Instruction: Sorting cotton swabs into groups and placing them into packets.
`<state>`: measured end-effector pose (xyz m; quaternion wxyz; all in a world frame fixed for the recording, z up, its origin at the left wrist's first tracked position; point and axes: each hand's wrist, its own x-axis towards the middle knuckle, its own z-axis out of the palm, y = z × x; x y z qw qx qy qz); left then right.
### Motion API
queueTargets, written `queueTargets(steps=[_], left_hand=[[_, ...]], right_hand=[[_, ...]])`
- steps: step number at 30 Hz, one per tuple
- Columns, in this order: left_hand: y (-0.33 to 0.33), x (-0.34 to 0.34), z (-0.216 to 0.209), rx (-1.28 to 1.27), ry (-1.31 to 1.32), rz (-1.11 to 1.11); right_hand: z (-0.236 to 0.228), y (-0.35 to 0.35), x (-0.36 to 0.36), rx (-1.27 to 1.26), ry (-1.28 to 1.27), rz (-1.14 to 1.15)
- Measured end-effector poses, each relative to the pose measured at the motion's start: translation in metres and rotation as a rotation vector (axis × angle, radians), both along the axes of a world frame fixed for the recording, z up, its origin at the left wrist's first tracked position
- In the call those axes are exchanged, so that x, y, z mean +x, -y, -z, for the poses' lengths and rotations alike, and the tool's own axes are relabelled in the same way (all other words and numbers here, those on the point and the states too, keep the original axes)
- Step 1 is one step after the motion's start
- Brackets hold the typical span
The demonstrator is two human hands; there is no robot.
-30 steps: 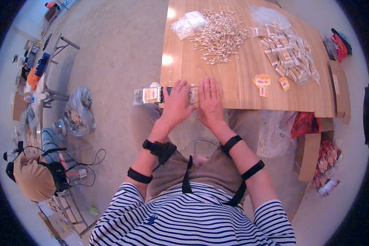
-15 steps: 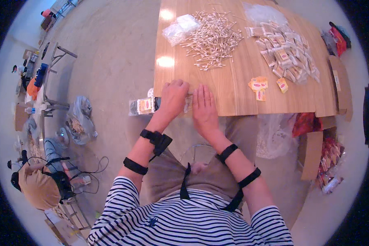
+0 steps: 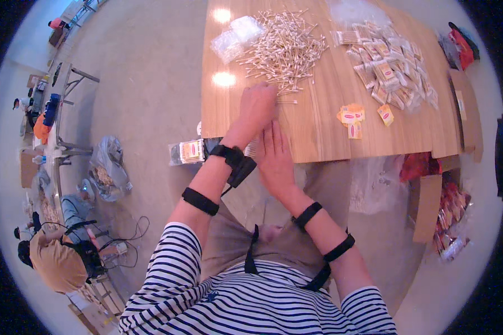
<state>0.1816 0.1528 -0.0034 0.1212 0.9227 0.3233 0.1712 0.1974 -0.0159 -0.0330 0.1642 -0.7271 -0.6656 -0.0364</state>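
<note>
A loose heap of cotton swabs [image 3: 285, 50] lies on the wooden table. At the heap's near edge is my left hand [image 3: 258, 103], its fingers curled and closed; their tips are hidden, so what they hold cannot be made out. My right hand [image 3: 275, 159] lies flat at the table's near edge, fingers stretched out. Beside it a small row of cotton swabs [image 3: 251, 148] shows, partly covered by my left wrist. Left of that wrist, a clear packet of swabs with an orange-and-white card [image 3: 191, 151] sits by the table corner.
Filled swab packets [image 3: 387, 72] are heaped at the right of the table [image 3: 313, 123]. Nearer lie several orange cards [image 3: 351, 115]. Clear plastic bags [image 3: 237, 38] rest left of the swab heap. A cardboard box [image 3: 427, 209] stands at right; another person [image 3: 58, 257] sits at lower left.
My left hand has moved forward and right, from the table's near edge to the swab heap. The right hand stays at the edge, fingers still flat. The view has shifted slightly.
</note>
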Motion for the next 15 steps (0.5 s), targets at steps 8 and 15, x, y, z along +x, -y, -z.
queueTargets(steps=[8,15], left_hand=[[0.058,-0.087,-0.008,-0.693,0.681,-0.287],[0.103,-0.096,0.017,-0.822,0.944,-0.238]], right_hand=[[0.009,-0.003,0.004,0.013,0.077,0.036],[-0.004,-0.002,-0.003,-0.053,0.060,0.054]])
